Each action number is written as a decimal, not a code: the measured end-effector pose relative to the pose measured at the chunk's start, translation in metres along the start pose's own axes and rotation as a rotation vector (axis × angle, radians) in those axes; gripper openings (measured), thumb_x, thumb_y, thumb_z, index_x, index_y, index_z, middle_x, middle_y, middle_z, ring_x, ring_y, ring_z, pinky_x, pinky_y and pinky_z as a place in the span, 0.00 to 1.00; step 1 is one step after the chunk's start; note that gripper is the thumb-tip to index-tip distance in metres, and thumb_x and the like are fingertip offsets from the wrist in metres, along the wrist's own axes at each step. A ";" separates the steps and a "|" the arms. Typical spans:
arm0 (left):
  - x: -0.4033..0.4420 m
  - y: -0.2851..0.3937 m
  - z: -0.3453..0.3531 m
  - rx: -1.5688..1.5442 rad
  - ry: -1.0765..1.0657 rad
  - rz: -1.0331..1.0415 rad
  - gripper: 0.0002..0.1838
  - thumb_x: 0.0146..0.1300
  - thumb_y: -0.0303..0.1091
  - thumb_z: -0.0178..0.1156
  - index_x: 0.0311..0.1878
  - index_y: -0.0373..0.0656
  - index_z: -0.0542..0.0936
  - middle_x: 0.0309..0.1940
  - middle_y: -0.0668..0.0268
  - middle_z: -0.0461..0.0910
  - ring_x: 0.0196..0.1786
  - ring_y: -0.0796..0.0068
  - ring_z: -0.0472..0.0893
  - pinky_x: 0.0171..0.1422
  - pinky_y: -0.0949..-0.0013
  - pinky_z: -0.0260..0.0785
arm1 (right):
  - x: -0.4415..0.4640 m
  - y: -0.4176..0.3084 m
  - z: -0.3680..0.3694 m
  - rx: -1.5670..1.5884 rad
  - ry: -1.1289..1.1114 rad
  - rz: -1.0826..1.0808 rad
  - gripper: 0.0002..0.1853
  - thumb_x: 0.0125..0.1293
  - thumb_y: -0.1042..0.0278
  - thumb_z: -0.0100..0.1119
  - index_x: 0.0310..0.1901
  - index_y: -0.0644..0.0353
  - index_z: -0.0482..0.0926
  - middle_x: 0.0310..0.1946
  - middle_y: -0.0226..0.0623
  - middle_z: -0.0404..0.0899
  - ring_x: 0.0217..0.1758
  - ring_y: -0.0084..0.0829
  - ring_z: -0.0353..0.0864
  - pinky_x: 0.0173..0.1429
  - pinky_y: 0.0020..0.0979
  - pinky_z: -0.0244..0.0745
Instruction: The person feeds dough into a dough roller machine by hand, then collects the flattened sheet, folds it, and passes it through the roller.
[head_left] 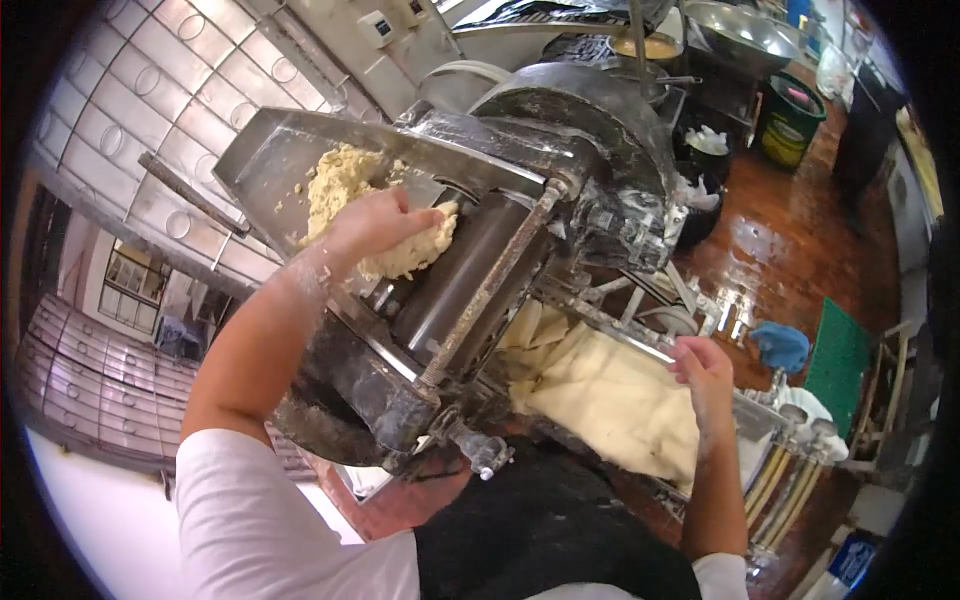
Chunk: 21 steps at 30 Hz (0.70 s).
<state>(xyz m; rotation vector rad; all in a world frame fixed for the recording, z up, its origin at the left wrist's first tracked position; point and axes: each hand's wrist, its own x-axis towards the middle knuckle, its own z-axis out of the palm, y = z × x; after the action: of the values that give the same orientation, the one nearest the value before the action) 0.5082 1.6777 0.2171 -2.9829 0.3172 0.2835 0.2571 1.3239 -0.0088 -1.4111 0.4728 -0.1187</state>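
My left hand (378, 222) is over the sloping metal feed tray (275, 140) of a dough sheeter, fingers curled onto a clump of crumbly dough (432, 243) beside the rollers. More loose dough (343, 180) lies farther up the tray. The steel roller (462, 270) runs diagonally in front of that hand. Below the rollers, a thick folded dough sheet (610, 395) fills a long tray (755, 420). My right hand (703, 368) hovers near that tray's far edge, fingers loosely bent, with nothing visible in them.
The sheeter's round housing (575, 100) rises behind the rollers. A metal crank fitting (487, 455) sticks out near my apron. On the wet tiled floor (785, 235) stand a dark green bucket (790, 120) and a green mat (838, 365). A blue cloth (780, 345) lies beyond the tray.
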 end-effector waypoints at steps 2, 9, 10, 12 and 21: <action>0.004 0.000 -0.006 0.090 -0.099 0.025 0.39 0.62 0.70 0.49 0.49 0.37 0.80 0.45 0.48 0.81 0.52 0.53 0.80 0.58 0.57 0.69 | -0.006 0.005 -0.008 0.014 0.024 0.015 0.13 0.65 0.62 0.60 0.46 0.61 0.80 0.34 0.32 0.83 0.34 0.21 0.81 0.36 0.23 0.72; -0.006 0.015 0.015 0.080 0.643 0.236 0.18 0.63 0.47 0.57 0.34 0.39 0.75 0.36 0.51 0.80 0.41 0.50 0.81 0.50 0.53 0.72 | -0.004 0.022 -0.015 0.041 0.040 0.057 0.13 0.66 0.62 0.59 0.46 0.62 0.79 0.35 0.32 0.83 0.34 0.21 0.81 0.37 0.22 0.72; -0.002 0.018 0.015 0.071 0.560 0.200 0.17 0.64 0.47 0.56 0.35 0.40 0.75 0.36 0.52 0.80 0.41 0.51 0.81 0.49 0.53 0.72 | -0.005 0.025 -0.013 0.049 0.035 0.063 0.13 0.66 0.62 0.59 0.46 0.62 0.79 0.35 0.32 0.83 0.34 0.21 0.81 0.37 0.22 0.72; 0.006 0.020 0.013 0.043 0.396 0.109 0.15 0.64 0.47 0.55 0.36 0.43 0.76 0.36 0.54 0.80 0.41 0.52 0.81 0.48 0.53 0.73 | -0.001 0.026 -0.006 0.057 0.012 0.058 0.13 0.66 0.62 0.59 0.46 0.62 0.79 0.35 0.33 0.83 0.34 0.22 0.81 0.37 0.23 0.72; 0.029 0.014 0.043 0.020 0.591 0.168 0.15 0.66 0.46 0.56 0.35 0.42 0.75 0.37 0.55 0.78 0.44 0.52 0.79 0.48 0.53 0.71 | 0.022 0.043 0.057 0.087 -0.217 0.156 0.14 0.68 0.60 0.58 0.47 0.61 0.78 0.37 0.35 0.83 0.35 0.24 0.81 0.37 0.25 0.73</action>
<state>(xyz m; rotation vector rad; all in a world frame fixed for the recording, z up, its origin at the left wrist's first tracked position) 0.5253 1.6643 0.1683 -2.9536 0.6197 -0.5963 0.2910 1.3759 -0.0508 -1.2797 0.3914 0.1375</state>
